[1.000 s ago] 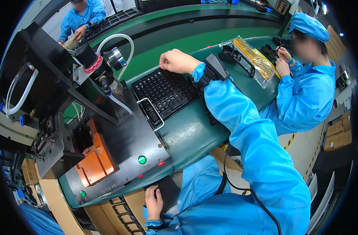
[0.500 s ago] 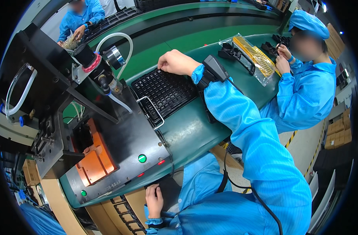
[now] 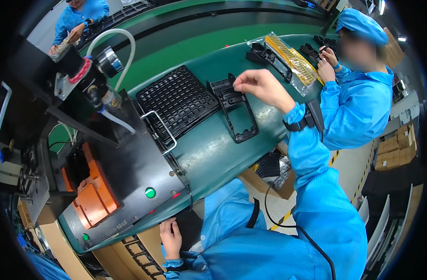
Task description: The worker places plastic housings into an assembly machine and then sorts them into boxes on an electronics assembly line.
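My right hand is over the far end of a black plastic frame part, its thumb and fingertips pinched together; whatever they hold is too small to make out. The frame part lies on the green table, its open rectangular end toward me. Left of it sits a black gridded tray with many small pockets. My left hand rests low by the front edge of the machine base, fingers loosely extended and thumb apart, with nothing seen in it.
A black press machine with an orange fixture, green buttons and a metal handle stands at the left. Yellow gridded sheets in a clear bag lie beside another black part. A co-worker sits at the right, handling black parts.
My right hand has moved from the gridded tray rightward to above the black frame part, which its arm had partly covered. My left hand stays low by the machine. The view has shifted somewhat.
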`<action>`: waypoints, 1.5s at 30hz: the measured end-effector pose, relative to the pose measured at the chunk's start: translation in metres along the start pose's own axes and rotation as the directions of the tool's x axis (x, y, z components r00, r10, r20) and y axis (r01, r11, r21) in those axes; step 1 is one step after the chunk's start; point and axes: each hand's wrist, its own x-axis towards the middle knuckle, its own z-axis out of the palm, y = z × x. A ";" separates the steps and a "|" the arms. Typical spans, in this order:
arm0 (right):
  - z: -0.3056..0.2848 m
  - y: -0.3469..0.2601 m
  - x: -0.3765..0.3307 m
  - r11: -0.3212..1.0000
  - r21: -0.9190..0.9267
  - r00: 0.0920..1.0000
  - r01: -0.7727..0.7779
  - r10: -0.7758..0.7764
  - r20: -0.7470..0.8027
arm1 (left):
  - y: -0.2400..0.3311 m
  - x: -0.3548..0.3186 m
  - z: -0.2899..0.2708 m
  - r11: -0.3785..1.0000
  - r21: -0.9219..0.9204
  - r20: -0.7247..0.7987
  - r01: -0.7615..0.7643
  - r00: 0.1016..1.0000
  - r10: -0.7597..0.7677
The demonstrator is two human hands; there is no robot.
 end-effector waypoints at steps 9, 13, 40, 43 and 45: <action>0.011 0.009 -0.016 0.890 -0.300 0.934 0.342 -0.358 0.004 | 0.009 0.006 0.009 0.997 0.066 0.038 -0.033 0.999 0.030; 0.015 0.014 -0.018 0.891 -0.297 0.935 0.342 -0.355 0.009 | 0.009 0.005 0.010 0.994 0.067 0.021 -0.091 0.996 0.089; 0.012 0.001 -0.010 0.968 -0.204 0.989 0.147 -0.137 0.062 | 0.007 0.002 0.006 1.000 -0.002 0.014 -0.025 1.000 0.025; 0.011 0.001 -0.008 0.971 -0.201 0.990 0.131 -0.117 0.083 | 0.006 0.002 0.007 1.000 -0.008 0.008 -0.028 1.000 0.028; 0.010 0.001 -0.008 0.954 -0.242 0.983 0.179 -0.165 0.078 | 0.007 0.002 0.007 1.000 -0.011 0.006 -0.026 1.000 0.026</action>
